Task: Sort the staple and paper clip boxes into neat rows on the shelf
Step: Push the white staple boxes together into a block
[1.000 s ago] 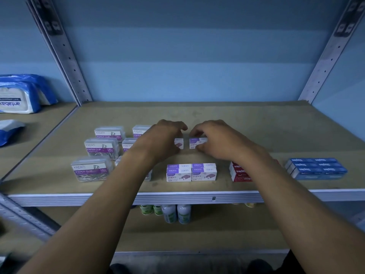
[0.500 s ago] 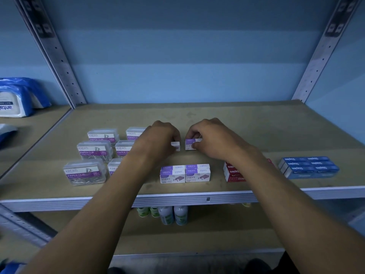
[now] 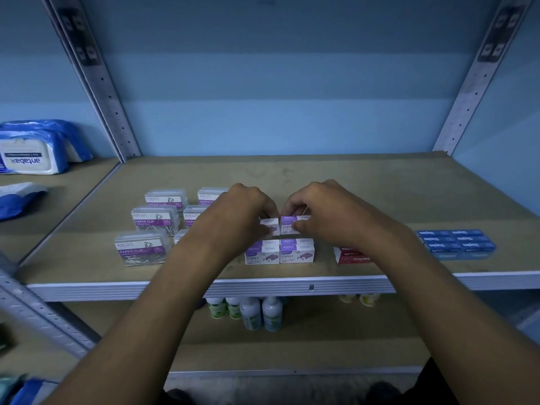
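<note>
Both hands are working side by side near the middle of the tan board shelf [image 3: 380, 182]. The left hand [image 3: 233, 211] is pinching a small white-and-purple cardboard staples box [image 3: 270, 226] and the right hand [image 3: 324, 211] is pinching its twin [image 3: 287, 225], apparently pressing the two together so they sit square behind the front pair of matching staples boxes [image 3: 279, 252] by the shelf's front edge. Wrists are arching up, fingers curling down over the box tops, forearms reaching in over the front edge. Clear plastic paper clip boxes with purple labels [image 3: 155, 222] are lying in files toward the left edge; a red staples box [image 3: 349, 255] and blue staples boxes [image 3: 455, 242] are sitting toward the right edge.
</note>
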Demonstrator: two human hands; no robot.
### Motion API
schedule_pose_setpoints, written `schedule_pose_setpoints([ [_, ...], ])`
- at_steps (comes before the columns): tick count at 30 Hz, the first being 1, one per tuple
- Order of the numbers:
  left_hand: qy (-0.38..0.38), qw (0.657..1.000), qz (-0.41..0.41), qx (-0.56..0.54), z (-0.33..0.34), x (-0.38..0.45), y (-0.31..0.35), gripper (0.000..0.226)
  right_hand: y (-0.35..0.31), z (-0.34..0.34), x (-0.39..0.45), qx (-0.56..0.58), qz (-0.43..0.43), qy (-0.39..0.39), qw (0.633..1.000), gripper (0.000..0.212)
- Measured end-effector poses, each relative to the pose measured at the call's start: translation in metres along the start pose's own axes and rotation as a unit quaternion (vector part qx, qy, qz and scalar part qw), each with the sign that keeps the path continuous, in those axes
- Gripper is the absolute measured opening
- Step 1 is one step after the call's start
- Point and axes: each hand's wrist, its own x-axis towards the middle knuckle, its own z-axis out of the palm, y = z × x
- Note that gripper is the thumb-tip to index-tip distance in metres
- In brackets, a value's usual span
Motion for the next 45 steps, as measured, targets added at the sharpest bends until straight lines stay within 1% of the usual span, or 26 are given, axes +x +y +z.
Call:
schedule_pose_setpoints([
  [9, -0.042, 0.999, 0.0, -0.007, 0.004, -0.004, -0.003, 0.019, -0.003, 0.004, -0.002, 0.004, -0.003, -0.04, 0.999, 0.024],
  [15, -0.079, 0.997, 0.007, -0.019, 0.008, -0.004, -0.005, 0.022, -0.003, 0.006, -0.002, 0.005, 0.015, -0.059, 0.998, 0.026],
  [18, -0.091, 0.995, 0.003, -0.029, 0.01, -0.002, -0.007, 0.022, -0.003, 0.007, -0.002, 0.0, 0.024, -0.066, 0.998, 0.031],
  [19, -0.093, 0.995, 0.004, -0.033, 0.01, -0.002, -0.007, 0.021, -0.003, 0.006, -0.002, -0.001, 0.025, -0.071, 0.997, 0.031],
  [22, -0.107, 0.993, 0.006, -0.056, 0.007, -0.005, -0.006, 0.022, -0.003, 0.001, -0.006, 0.009, 0.025, -0.105, 0.994, 0.022],
  [23, -0.117, 0.991, 0.006, -0.06, 0.006, -0.006, -0.005, 0.026, -0.003, -0.001, -0.007, 0.011, 0.025, -0.122, 0.992, 0.025],
  [27, -0.143, 0.988, 0.001, -0.061, 0.001, -0.01, -0.005, 0.052, -0.006, -0.005, -0.013, 0.001, 0.037, -0.177, 0.984, 0.054],
  [29, -0.144, 0.988, 0.003, -0.051, -0.001, -0.011, -0.004, 0.062, -0.008, -0.004, -0.014, -0.014, 0.037, -0.186, 0.982, 0.068],
  [30, -0.144, 0.989, 0.008, -0.037, -0.001, -0.011, -0.003, 0.066, -0.01, -0.004, -0.014, -0.026, 0.033, -0.184, 0.982, 0.071],
  [32, -0.141, 0.99, 0.014, -0.009, -0.001, -0.01, -0.002, 0.068, -0.011, -0.002, -0.012, -0.045, 0.023, -0.168, 0.984, 0.065],
  [33, -0.138, 0.99, 0.015, -0.002, 0.0, -0.01, -0.002, 0.065, -0.012, -0.001, -0.011, -0.053, 0.021, -0.162, 0.985, 0.06],
  [36, -0.125, 0.992, 0.015, 0.001, 0.002, -0.009, -0.002, 0.049, -0.011, 0.003, -0.007, -0.062, 0.029, -0.151, 0.986, 0.046],
  [38, -0.115, 0.993, 0.016, 0.009, 0.003, -0.008, -0.002, 0.043, -0.011, 0.006, -0.006, -0.057, 0.037, -0.139, 0.988, 0.04],
  [42, -0.102, 0.994, 0.021, 0.027, 0.007, -0.007, -0.001, 0.041, -0.014, 0.01, -0.008, -0.071, 0.032, -0.105, 0.991, 0.034],
  [45, -0.097, 0.994, 0.021, 0.034, 0.009, -0.006, 0.0, 0.04, -0.015, 0.009, -0.01, -0.076, 0.032, -0.096, 0.992, 0.032],
])
